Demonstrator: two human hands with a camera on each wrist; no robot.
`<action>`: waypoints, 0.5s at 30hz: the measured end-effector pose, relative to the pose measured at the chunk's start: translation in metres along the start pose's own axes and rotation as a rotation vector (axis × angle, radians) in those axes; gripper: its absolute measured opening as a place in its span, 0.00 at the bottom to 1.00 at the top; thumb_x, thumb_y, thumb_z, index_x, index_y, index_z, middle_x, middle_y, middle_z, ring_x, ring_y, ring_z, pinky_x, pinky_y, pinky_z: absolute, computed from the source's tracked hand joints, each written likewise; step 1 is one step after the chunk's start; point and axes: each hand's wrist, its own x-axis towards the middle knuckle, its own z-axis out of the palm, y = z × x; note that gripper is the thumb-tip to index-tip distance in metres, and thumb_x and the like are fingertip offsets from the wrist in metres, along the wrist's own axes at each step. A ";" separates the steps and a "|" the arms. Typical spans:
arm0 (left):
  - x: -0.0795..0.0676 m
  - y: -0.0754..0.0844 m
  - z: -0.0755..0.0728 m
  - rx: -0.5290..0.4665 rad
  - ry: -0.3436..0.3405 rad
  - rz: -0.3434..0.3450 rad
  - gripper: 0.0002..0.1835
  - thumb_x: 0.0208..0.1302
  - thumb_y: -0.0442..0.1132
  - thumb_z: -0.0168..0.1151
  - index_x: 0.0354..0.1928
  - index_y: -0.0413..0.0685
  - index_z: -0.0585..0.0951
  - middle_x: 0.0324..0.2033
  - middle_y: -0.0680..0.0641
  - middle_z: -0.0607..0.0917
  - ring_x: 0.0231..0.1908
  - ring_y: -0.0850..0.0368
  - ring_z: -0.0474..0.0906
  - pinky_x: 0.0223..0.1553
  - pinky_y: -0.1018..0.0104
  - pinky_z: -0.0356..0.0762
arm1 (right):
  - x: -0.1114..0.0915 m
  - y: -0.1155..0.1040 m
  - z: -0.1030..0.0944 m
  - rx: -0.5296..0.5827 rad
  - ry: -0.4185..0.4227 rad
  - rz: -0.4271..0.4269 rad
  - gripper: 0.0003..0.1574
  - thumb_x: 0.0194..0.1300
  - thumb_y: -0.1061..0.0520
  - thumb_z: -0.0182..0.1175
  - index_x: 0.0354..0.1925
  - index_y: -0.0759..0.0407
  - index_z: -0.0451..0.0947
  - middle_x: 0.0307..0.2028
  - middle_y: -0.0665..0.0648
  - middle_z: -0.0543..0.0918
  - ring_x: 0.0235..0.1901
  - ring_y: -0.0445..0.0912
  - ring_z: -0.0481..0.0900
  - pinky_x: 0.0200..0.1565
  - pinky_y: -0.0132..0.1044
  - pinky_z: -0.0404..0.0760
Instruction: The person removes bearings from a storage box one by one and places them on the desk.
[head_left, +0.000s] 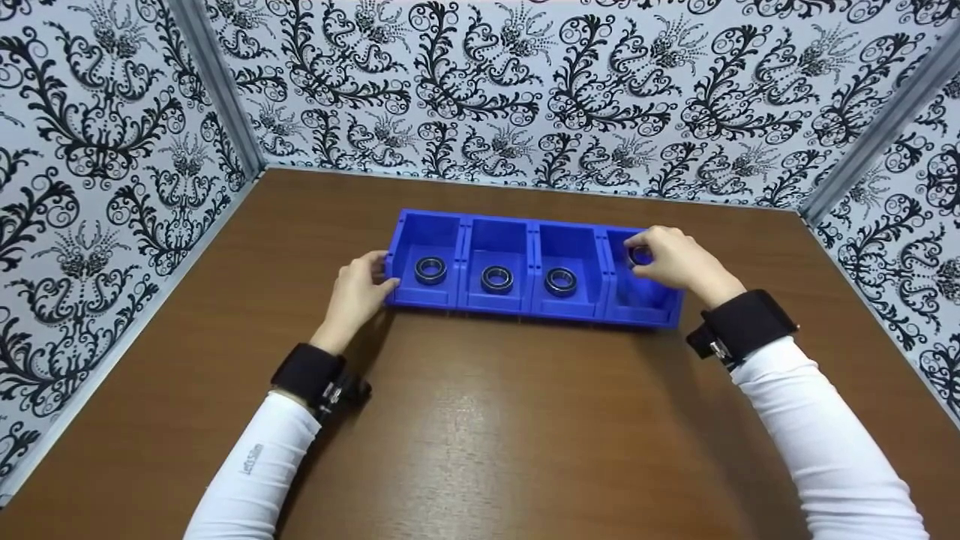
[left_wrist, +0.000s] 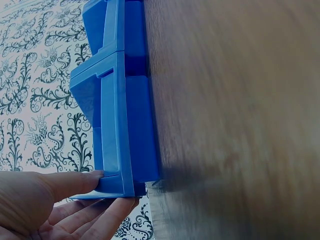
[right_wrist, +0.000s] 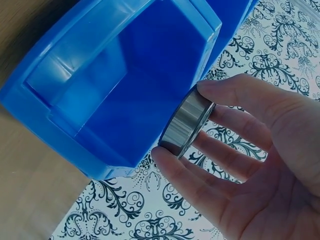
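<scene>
Toward the back of the desk (head_left: 465,420) stands a blue bin (head_left: 493,304), its four compartments side by side in one row. Flat on the floor of the leftmost compartment lies a bearing (head_left: 430,281); a second bearing (head_left: 496,290) lies in the next one along, and a third bearing (head_left: 561,292) in the one after that.

At the bin's left end, the left hand (head_left: 356,294) grips the end wall, thumb on the front edge and fingers bent around the outer side. The right hand (head_left: 675,259) pinches a fourth bearing (right_wrist: 185,122) between thumb and fingertip, holding it tilted at the rightmost compartment — whether it is above the rim or slightly below it is hard to judge from these angles. The other fingers of that hand are loosely bent behind the bearing.

Both wrists carry black bands (head_left: 750,326), each worn just beyond a white sleeve (head_left: 832,442); small lettering runs along the left one. Behind the desk rises a white wall (head_left: 480,97) — patterned with black scrolls.
</scene>
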 end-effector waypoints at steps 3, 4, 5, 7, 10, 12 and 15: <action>0.000 0.000 0.000 -0.004 0.000 0.000 0.27 0.66 0.31 0.66 0.66 0.31 0.75 0.57 0.30 0.85 0.59 0.37 0.84 0.63 0.46 0.81 | -0.001 -0.001 -0.001 -0.003 0.000 -0.001 0.31 0.59 0.62 0.63 0.61 0.71 0.78 0.57 0.74 0.83 0.49 0.62 0.79 0.50 0.63 0.78; 0.000 0.000 0.000 -0.004 0.000 0.001 0.27 0.66 0.30 0.66 0.66 0.31 0.75 0.57 0.30 0.85 0.59 0.37 0.84 0.63 0.46 0.81 | -0.001 -0.002 -0.001 -0.003 0.000 0.000 0.31 0.59 0.62 0.63 0.61 0.71 0.78 0.57 0.74 0.83 0.50 0.63 0.79 0.51 0.64 0.78; 0.000 0.000 0.000 -0.003 0.001 0.000 0.27 0.66 0.31 0.66 0.66 0.31 0.75 0.57 0.29 0.85 0.59 0.37 0.84 0.63 0.46 0.80 | -0.002 -0.002 -0.002 -0.005 0.000 -0.002 0.31 0.59 0.62 0.63 0.61 0.71 0.78 0.58 0.74 0.82 0.51 0.63 0.79 0.51 0.65 0.78; 0.001 0.000 0.000 -0.002 0.001 -0.001 0.27 0.66 0.31 0.66 0.66 0.31 0.75 0.57 0.30 0.85 0.59 0.37 0.83 0.63 0.46 0.80 | -0.003 -0.003 -0.003 -0.006 0.000 -0.001 0.32 0.58 0.62 0.62 0.61 0.71 0.78 0.58 0.74 0.82 0.52 0.64 0.79 0.52 0.65 0.78; 0.001 0.000 0.000 0.000 0.002 -0.001 0.27 0.66 0.31 0.66 0.66 0.31 0.75 0.57 0.29 0.85 0.59 0.37 0.83 0.64 0.46 0.80 | -0.006 -0.005 -0.004 -0.015 0.003 -0.012 0.31 0.58 0.62 0.62 0.61 0.71 0.78 0.58 0.74 0.82 0.51 0.63 0.79 0.51 0.64 0.77; 0.001 -0.001 0.000 0.000 0.002 -0.001 0.27 0.66 0.31 0.66 0.66 0.31 0.75 0.57 0.29 0.84 0.60 0.37 0.83 0.64 0.46 0.80 | -0.007 -0.006 -0.004 -0.017 0.001 -0.015 0.31 0.59 0.62 0.62 0.61 0.71 0.79 0.58 0.74 0.83 0.49 0.62 0.78 0.48 0.60 0.77; 0.001 -0.001 0.000 0.003 0.001 0.003 0.26 0.66 0.31 0.66 0.66 0.30 0.75 0.57 0.29 0.84 0.60 0.36 0.83 0.64 0.46 0.80 | -0.010 -0.007 -0.004 -0.016 -0.002 -0.017 0.31 0.59 0.62 0.62 0.61 0.71 0.78 0.58 0.73 0.83 0.48 0.61 0.77 0.48 0.58 0.76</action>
